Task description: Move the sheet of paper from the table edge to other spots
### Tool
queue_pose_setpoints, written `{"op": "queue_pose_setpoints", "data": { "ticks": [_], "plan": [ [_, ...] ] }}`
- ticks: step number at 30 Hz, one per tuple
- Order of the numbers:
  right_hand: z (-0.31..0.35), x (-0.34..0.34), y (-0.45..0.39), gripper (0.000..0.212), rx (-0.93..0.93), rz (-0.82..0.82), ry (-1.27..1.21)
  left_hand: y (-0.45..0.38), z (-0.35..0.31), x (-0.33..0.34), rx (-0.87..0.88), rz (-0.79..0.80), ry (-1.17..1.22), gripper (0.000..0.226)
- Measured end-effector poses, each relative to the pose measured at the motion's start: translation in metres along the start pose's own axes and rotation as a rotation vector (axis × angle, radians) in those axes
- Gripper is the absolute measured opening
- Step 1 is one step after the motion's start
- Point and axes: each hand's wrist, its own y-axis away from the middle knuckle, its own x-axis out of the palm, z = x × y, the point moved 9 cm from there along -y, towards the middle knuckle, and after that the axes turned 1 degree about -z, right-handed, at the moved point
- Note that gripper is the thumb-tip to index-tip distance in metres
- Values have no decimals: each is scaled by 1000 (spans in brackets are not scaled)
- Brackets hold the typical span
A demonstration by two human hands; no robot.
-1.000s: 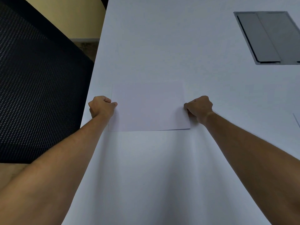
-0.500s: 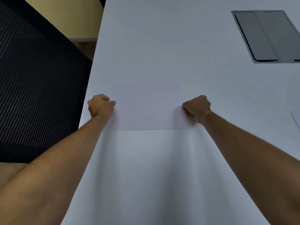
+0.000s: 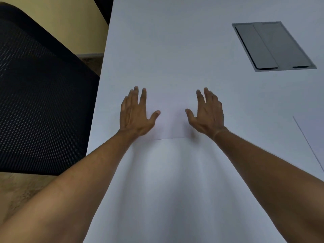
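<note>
White table (image 3: 175,50): left hand (image 3: 135,113) and right hand (image 3: 206,113), fingers spread, gripping nothing, flank the sheet of paper (image 3: 171,123); a careless brush could shift it.

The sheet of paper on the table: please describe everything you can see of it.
The sheet of paper is plain, white and thin, almost the same tone as the white table it lies flat on. Only its near edge shows clearly, as a faint dark line; its far edge is hard to make out. It sits near the table's left side. The left hand and right hand are open with fingers spread over its two side edges; whether they press on it cannot be told.
</note>
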Motion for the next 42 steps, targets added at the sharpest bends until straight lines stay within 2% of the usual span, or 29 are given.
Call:
{"op": "queue_pose_setpoints", "data": {
  "ticks": [6,15,28,42],
  "plan": [
    [-1,-42,25,88,-61,-58,159,9,-54,-18,173,7,-119,94],
    [-47,-118,86,89,41,-161,208,35,-150,-54,331,-39,-118,92],
    [-164,-225,192,90,184,-306,183,102,-325,-88,496,-97,-89,89],
    [-329,-300,312,88,209,-324,178,194,-510,-76,498,-134,-46,87]
  ]
}}
